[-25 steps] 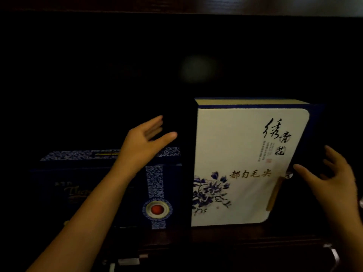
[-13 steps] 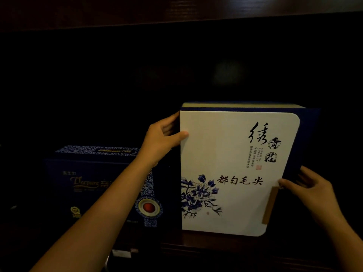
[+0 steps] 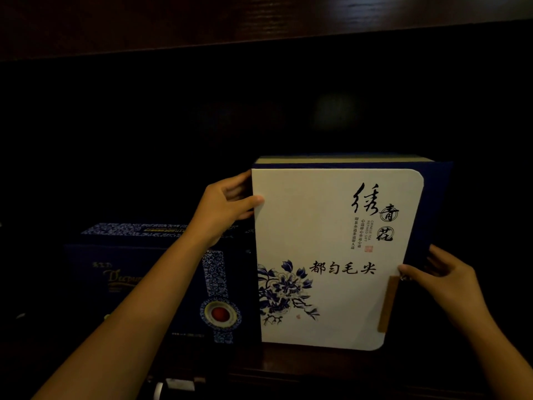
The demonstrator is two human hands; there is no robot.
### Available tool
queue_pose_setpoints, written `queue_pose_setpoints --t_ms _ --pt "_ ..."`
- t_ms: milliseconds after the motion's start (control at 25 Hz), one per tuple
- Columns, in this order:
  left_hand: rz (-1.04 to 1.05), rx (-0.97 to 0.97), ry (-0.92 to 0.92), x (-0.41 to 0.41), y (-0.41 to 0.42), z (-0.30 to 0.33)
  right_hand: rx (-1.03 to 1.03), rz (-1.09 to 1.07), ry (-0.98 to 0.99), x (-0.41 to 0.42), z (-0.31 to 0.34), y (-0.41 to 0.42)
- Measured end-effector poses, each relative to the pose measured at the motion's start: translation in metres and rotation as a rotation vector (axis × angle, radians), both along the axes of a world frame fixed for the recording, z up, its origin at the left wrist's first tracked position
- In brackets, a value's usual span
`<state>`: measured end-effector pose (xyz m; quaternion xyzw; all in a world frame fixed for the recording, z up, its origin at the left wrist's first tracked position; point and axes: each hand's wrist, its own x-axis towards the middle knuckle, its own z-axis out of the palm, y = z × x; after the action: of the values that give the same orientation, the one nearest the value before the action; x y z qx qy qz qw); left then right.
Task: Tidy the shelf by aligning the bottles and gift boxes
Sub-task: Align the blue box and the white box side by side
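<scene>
1. A white gift box (image 3: 331, 255) with blue flowers and black calligraphy stands upright on the dark wooden shelf (image 3: 317, 362), right of centre.
2. The left hand (image 3: 222, 209) grips its upper left edge, thumb on the front face, fingers (image 3: 235, 183) curled round the side.
3. The right hand (image 3: 444, 281) pinches the right edge, thumb on the front, fingers spread behind.
4. A lower dark blue gift box (image 3: 150, 272) sits just left, behind the left forearm.

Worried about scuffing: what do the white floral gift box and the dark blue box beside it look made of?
White floral gift box: probably matte paper-covered card; no glare, crisp printed ink. Dark blue box: likely printed card, slightly glossy lettering; too dim to be sure.
</scene>
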<state>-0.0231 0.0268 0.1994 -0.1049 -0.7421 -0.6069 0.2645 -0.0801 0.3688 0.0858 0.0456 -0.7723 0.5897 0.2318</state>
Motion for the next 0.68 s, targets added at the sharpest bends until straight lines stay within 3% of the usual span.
queue_pose_setpoints --t_ms 680 --pt "0.029 -0.021 0.063 -0.001 -0.007 -0.011 0.017 0.07 -0.004 -0.003 -0.002 -0.005"
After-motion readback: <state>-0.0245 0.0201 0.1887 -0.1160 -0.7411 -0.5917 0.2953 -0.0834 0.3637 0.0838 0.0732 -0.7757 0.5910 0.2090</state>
